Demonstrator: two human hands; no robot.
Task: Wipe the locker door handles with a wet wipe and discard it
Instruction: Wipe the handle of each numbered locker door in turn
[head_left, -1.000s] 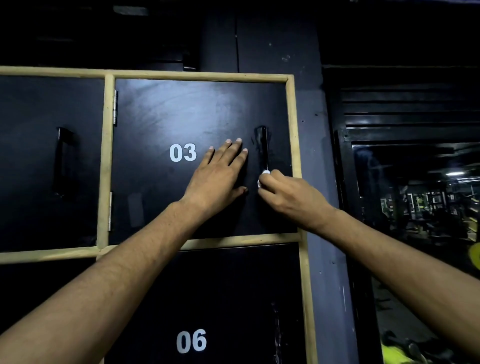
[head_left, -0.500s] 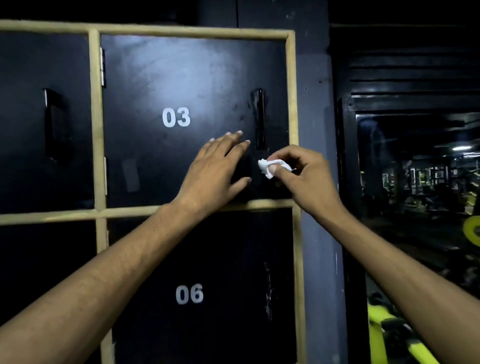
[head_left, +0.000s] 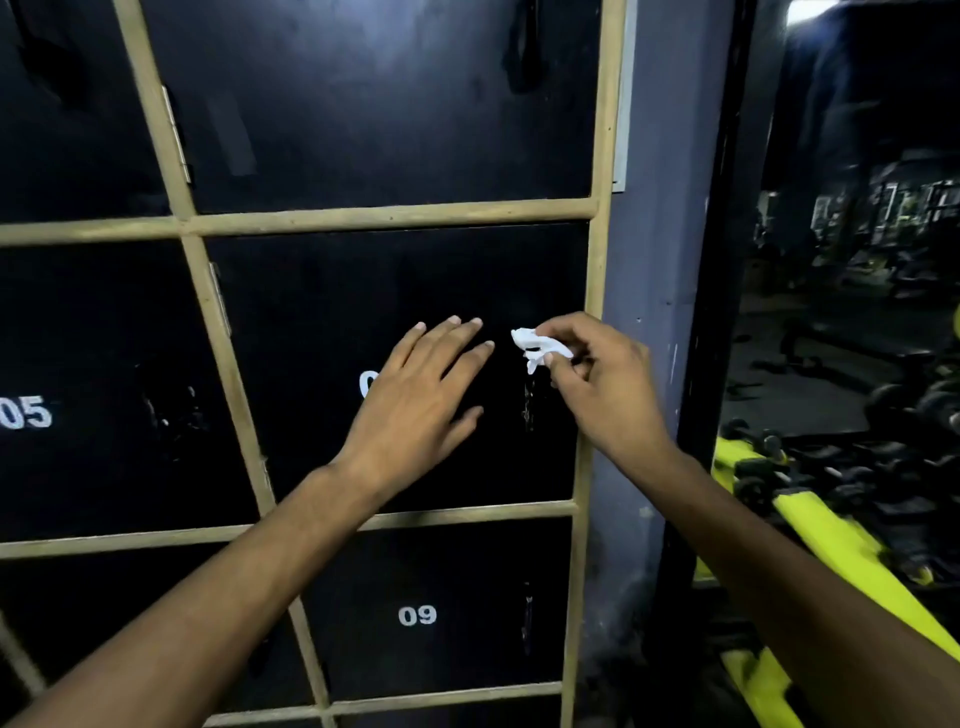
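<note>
Black locker door (head_left: 322, 338) behind a crumpled white wet wipe (head_left: 535, 347).

L hand (head_left: 415, 410) before mid door (head_left: 322, 322); wipe (head_left: 535, 347) just right of it; door 09 (head_left: 441, 571) below.

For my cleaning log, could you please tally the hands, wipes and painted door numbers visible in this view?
Hands: 2, the left hand and the right hand.
Wipes: 1, the wet wipe, pinched by the right hand.
Door numbers: 3, the 05, the 09 and a partly covered number under the left hand.
Total: 6.
</note>
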